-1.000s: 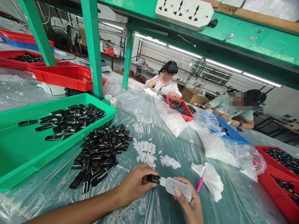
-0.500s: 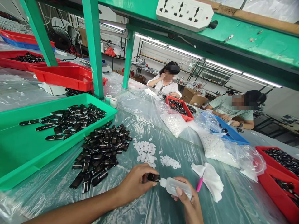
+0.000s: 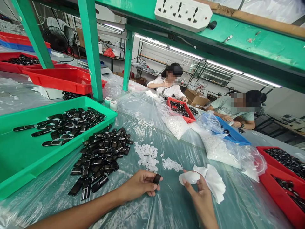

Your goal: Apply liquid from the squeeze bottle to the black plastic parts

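Observation:
My left hand (image 3: 141,186) pinches a small glossy black plastic piece (image 3: 156,179) between thumb and fingers. Closed around a translucent white squeeze bottle (image 3: 189,178), my right hand (image 3: 201,194) is a little way to the right, with its base toward the left hand; the nozzle is hidden. Between and beyond the hands are a pile of flat white bits (image 3: 146,156) and a pile of smaller white bits (image 3: 172,164). A heap of similar black pieces (image 3: 102,156) covers the tabletop left of my left hand. Beside my right hand is a crumpled white cloth (image 3: 215,184).
A green tray (image 3: 14,162) with black pieces stands at left, with a red tray (image 3: 59,79) behind it. Green frame posts (image 3: 90,47) rise beyond. Bags of white bits (image 3: 219,151) and red bins (image 3: 274,184) lie right. Two people (image 3: 169,82) sit across the table.
The bottle has come away from the black piece, moving right and up and turning so its nozzle no longer shows. My left hand has tilted the black piece. The pink tool is now hidden.

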The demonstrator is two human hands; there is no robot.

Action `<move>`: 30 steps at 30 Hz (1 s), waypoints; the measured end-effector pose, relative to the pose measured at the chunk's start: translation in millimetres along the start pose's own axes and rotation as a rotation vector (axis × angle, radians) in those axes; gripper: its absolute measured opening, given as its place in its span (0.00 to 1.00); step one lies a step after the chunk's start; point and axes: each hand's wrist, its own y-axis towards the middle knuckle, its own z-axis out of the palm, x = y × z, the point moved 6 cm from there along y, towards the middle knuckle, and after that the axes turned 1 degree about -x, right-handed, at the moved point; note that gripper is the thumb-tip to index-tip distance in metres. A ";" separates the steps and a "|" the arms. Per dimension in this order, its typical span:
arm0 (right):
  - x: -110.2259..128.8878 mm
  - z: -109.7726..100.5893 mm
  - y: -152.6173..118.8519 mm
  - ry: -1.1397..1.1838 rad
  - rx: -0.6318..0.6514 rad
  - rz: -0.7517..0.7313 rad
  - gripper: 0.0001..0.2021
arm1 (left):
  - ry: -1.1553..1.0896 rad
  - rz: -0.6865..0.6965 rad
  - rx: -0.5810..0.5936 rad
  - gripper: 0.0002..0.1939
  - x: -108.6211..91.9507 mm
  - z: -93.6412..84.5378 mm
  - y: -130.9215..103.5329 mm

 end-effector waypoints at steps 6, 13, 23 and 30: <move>1.1 -8.9 4.5 -0.186 -0.045 -0.034 0.20 | 0.078 0.027 0.059 0.16 -1.6 4.3 -2.3; 70.5 -7.9 -31.7 -0.339 -0.258 -0.448 0.11 | 0.259 0.078 0.098 0.13 -3.3 9.4 -7.4; 69.4 95.8 -11.7 -0.575 0.344 -0.469 0.01 | 0.504 0.151 0.152 0.12 -7.3 19.6 -14.6; 66.7 98.2 -13.8 -0.507 0.338 -0.456 0.10 | 0.398 0.158 0.138 0.13 -2.8 16.8 -11.8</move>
